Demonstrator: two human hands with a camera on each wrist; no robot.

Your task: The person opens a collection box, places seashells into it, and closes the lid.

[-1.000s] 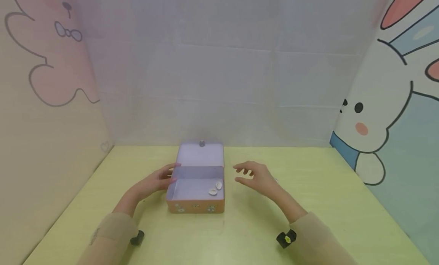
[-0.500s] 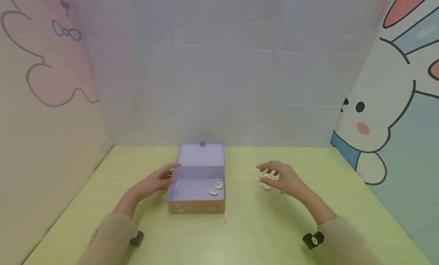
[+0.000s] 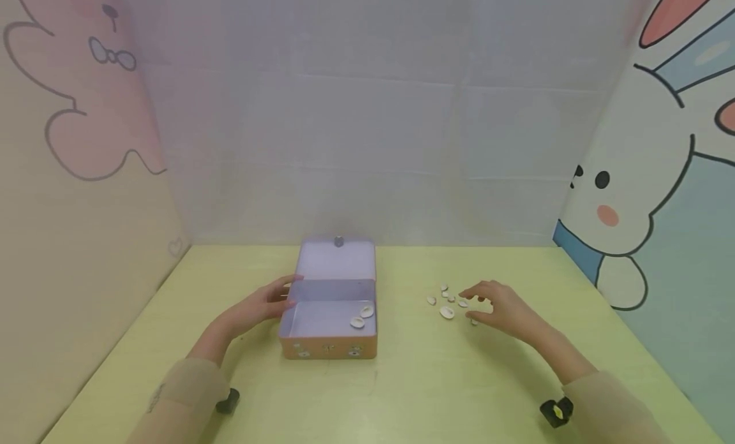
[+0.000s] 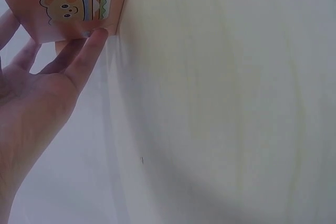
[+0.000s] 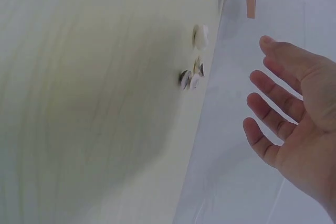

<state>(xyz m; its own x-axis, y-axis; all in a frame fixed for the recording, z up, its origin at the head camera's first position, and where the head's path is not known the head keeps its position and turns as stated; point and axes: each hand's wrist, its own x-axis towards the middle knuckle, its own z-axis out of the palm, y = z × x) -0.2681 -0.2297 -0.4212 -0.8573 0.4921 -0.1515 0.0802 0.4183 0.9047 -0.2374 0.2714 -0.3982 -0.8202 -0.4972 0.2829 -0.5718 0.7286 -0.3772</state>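
Observation:
An orange tin box [image 3: 328,347] with a lilac inside stands with its lid [image 3: 336,259] folded back in the head view. Two white shells [image 3: 357,322] lie in its right part. My left hand [image 3: 261,305] rests at the box's left side, fingers stretched along it and tips at the rim. In the left wrist view those fingertips [image 4: 100,35] touch the orange wall. Several more shells [image 3: 446,312] lie scattered to the right of the box. Over the right edge of this group hovers my right hand [image 3: 508,310], fingers loosely bent and apart, nothing between them.
Everything stands on a pale yellow-green table [image 3: 402,393]. A white sheet [image 3: 373,112] rises behind it. Side panels with a bear [image 3: 103,125] and a rabbit [image 3: 631,195] bound it left and right. Each wrist carries a black camera [image 3: 557,412].
My right hand has moved right, from beside the box across to the far side of the loose shells, uncovering them. The left hand and the box have stayed in place.

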